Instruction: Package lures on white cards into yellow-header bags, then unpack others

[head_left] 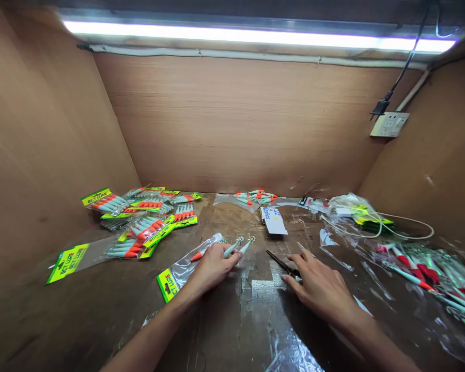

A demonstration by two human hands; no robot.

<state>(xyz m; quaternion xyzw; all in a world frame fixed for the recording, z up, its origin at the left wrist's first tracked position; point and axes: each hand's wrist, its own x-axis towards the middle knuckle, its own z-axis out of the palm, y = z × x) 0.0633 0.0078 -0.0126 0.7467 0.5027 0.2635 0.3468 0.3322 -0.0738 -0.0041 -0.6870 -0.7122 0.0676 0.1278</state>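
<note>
My left hand (214,266) is closed around pale squid jigs (245,249), their hooked ends poking out past the fingers. Beneath it lies a clear bag (186,266) with a yellow-green "BCT LURE" header, and an orange-tipped jig (199,255) shows at the bag beside the fingers. To the right, the thumb and forefinger of my right hand (313,276) close about the handle of dark scissors (281,261). The blades are together and point up and left, low over the table. Part of the handle is hidden by the fingers.
Packed lure bags (147,227) are piled on the left. Loose orange-and-white jigs (256,196) lie at the back, near a white card (274,221). Header cards in plastic (368,217) and a heap of jigs (430,274) occupy the right. A plug (380,107) hangs above.
</note>
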